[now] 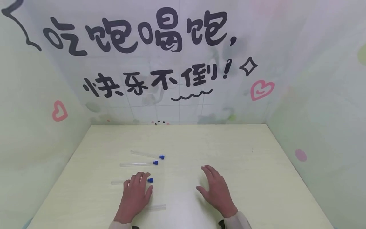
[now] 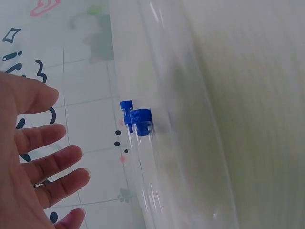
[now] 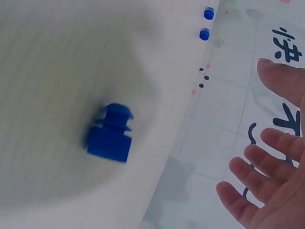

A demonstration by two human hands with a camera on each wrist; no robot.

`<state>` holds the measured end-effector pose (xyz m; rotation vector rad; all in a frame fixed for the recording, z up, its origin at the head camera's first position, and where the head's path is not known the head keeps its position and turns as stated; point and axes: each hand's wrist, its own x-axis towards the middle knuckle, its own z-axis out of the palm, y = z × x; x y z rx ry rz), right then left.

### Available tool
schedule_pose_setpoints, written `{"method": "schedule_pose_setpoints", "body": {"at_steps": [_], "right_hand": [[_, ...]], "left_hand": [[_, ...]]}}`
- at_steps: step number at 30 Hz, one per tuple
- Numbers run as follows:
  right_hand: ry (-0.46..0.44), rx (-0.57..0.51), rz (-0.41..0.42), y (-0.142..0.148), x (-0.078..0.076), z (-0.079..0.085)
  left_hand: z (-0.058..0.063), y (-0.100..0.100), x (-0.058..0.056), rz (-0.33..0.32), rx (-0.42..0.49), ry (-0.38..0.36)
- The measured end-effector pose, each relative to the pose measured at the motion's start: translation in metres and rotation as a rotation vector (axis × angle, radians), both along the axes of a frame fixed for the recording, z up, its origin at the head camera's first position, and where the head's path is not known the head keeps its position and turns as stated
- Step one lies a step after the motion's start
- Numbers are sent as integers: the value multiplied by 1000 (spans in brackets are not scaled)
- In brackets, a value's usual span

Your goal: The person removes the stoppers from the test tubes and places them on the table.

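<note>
My left hand point(image 1: 134, 195) hovers with relaxed, spread fingers over a clear tube with a blue cap point(image 1: 150, 180), hiding the tube's middle. Under that wrist lies another clear tube point(image 1: 158, 207); its visible end has no cap, and the rest is hidden. Large in the left wrist view, a clear tube point(image 2: 190, 119) crosses close to the camera. To the right, my right hand point(image 1: 218, 192) hangs above the table, fingers apart and holding nothing. A loose blue cap point(image 3: 110, 140) lies on the table below it in the right wrist view.
Two more blue-capped clear tubes lie farther back on the pale table point(image 1: 243, 149), one nearer point(image 1: 137, 164) and one slanted behind it point(image 1: 145, 155). A printed white backdrop point(image 1: 177, 111) stands along the table's back edge, with further sheets at both sides.
</note>
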<state>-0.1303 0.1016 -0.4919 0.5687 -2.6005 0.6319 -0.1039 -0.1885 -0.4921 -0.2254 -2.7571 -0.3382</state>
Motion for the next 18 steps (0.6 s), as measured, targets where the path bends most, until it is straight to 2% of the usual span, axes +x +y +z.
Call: {"method": "schedule_pose_setpoints", "body": {"at_steps": [6,11,18], "right_hand": [[-28,0,21,-15,-8,-2],[-71,-2,42,-26,-13,-3],[-140,4,50,-35,-16,-10]], "left_hand": [[1,-16,-14,20,-5,-41],[-2,-35,-24,40,-13,-94],[-11,-55,-29,62,-7,-254]]}}
